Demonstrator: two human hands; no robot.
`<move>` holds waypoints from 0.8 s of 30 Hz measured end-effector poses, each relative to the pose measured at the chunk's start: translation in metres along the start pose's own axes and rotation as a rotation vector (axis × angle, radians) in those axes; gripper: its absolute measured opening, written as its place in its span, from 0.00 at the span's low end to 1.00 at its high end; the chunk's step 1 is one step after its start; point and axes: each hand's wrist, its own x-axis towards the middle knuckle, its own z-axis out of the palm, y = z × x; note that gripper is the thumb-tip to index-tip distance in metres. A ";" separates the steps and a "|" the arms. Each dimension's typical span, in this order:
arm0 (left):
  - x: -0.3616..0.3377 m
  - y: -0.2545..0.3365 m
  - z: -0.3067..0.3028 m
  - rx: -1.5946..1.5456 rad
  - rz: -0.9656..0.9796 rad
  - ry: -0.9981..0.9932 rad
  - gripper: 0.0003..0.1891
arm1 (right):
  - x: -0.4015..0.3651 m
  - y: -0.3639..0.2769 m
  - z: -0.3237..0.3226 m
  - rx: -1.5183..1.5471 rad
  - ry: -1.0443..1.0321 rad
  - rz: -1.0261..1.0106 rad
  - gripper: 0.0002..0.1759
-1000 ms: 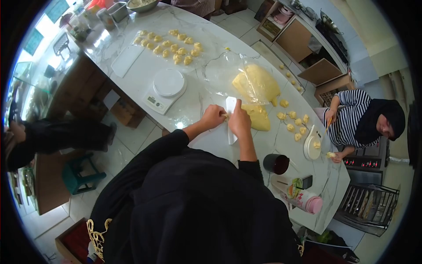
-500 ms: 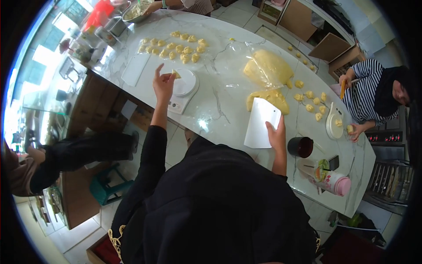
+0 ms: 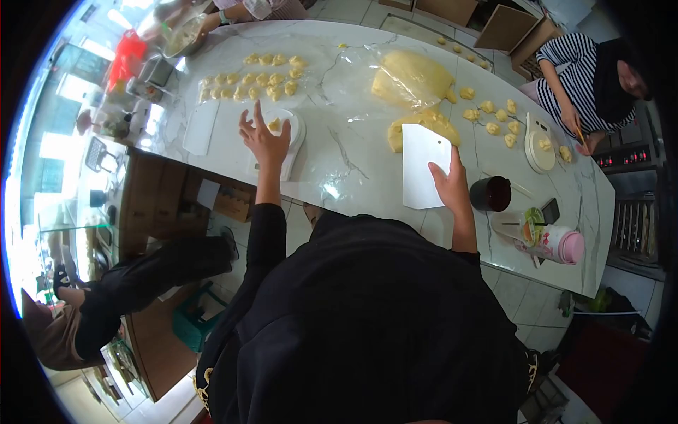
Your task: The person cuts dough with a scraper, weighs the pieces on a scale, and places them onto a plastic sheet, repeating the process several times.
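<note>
a white scraper is gripped in the right hand by the dough on the worktop, the left hand is spread empty over a scale bearing a dough piece, and pale food is contained in a bowl

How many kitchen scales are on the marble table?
2. One scale is partly covered by the left hand; the other scale stands near the table's right end, beside the person in stripes. No others show.
</note>
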 end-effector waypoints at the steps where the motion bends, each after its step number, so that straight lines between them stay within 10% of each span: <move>1: -0.001 0.009 -0.002 -0.006 0.004 -0.008 0.25 | -0.001 0.000 -0.001 -0.029 -0.002 -0.002 0.30; 7: -0.060 0.079 0.041 -0.688 0.239 -0.719 0.24 | 0.011 -0.021 -0.005 -0.309 -0.052 0.287 0.33; 24: -0.091 0.100 0.089 -0.862 0.005 -0.729 0.05 | 0.053 -0.058 0.067 -0.545 -0.237 0.188 0.30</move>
